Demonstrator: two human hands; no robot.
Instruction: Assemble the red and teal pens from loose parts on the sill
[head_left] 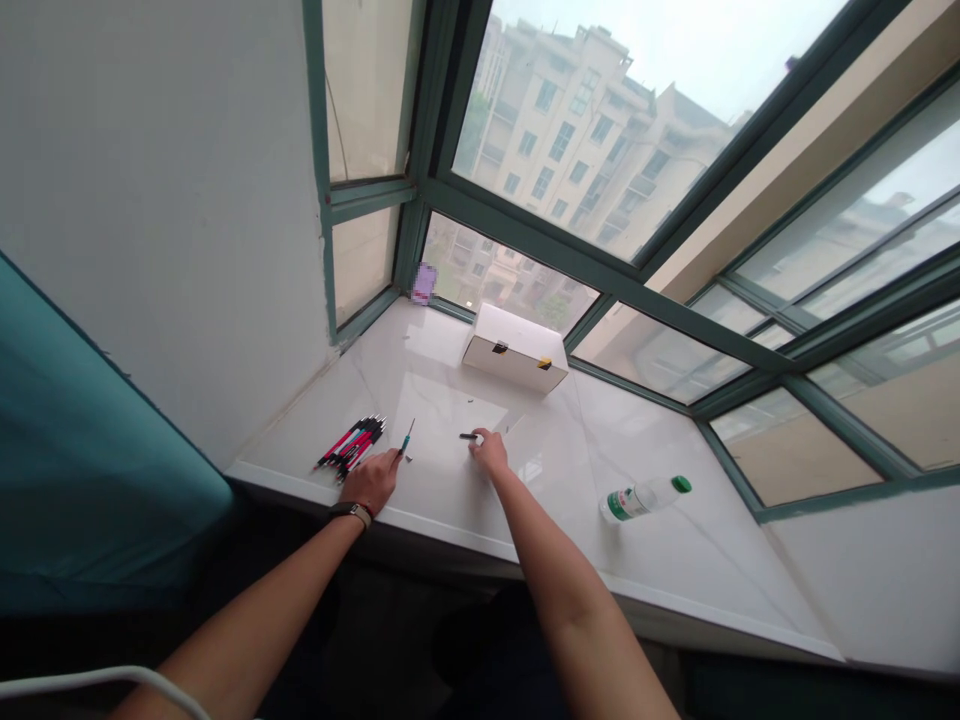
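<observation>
left hand (pixel 371 480): pinching a thin teal pen (pixel 406 437), which is tilting upward, just beside a pile of red-and-black pens (pixel 351 447)
right hand (pixel 489 452): clamping a short black pen piece (pixel 468 436) in its fingers
marble sill (pixel 637 580): carrying a white box (pixel 515 347) and a green-capped plastic bottle (pixel 643 498)

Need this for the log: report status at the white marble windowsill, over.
Left hand pinching slim teal pen; right hand pinching short black pen piece. Red-and-black pens piled beside left hand. White rectangular box beyond hands.
</observation>
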